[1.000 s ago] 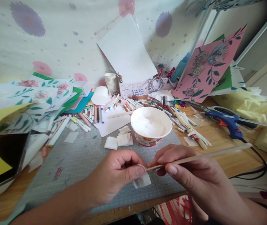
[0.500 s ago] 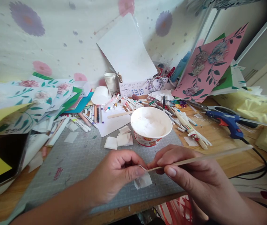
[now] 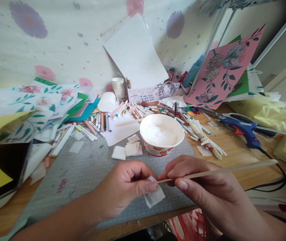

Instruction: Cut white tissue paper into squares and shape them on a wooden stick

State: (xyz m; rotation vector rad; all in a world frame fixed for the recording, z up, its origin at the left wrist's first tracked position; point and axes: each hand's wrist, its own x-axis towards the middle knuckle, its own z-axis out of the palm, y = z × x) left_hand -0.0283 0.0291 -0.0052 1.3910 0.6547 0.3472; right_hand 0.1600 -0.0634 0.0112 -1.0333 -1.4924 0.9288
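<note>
Between thumb and fingers, my left hand [image 3: 130,187] pinches a small square of thin white paper [image 3: 155,196], which hangs down in front of the fingertips. My right hand [image 3: 200,184] is closed on a thin pale wooden stick [image 3: 215,172] that slants up to the right. The stick's tip meets the paper beside my left thumb. Just beyond the hands stands a white paper bowl [image 3: 161,135] with a red printed pattern, holding white, fluffy-looking pieces. Left of the bowl lie small stacks of white paper squares [image 3: 134,149].
Under the hands is a grey cutting mat [image 3: 82,174]. Markers [image 3: 105,122] are strewn across the back. On the right lie a blue glue gun [image 3: 245,130] and scissors [image 3: 230,117]. A tablet-like dark screen [image 3: 9,160] stands at left, and a pink flower picture [image 3: 225,67] leans at right.
The paper square in my left fingers has turned and shows more of its surface. The stick's far end has shifted slightly to the right and down.
</note>
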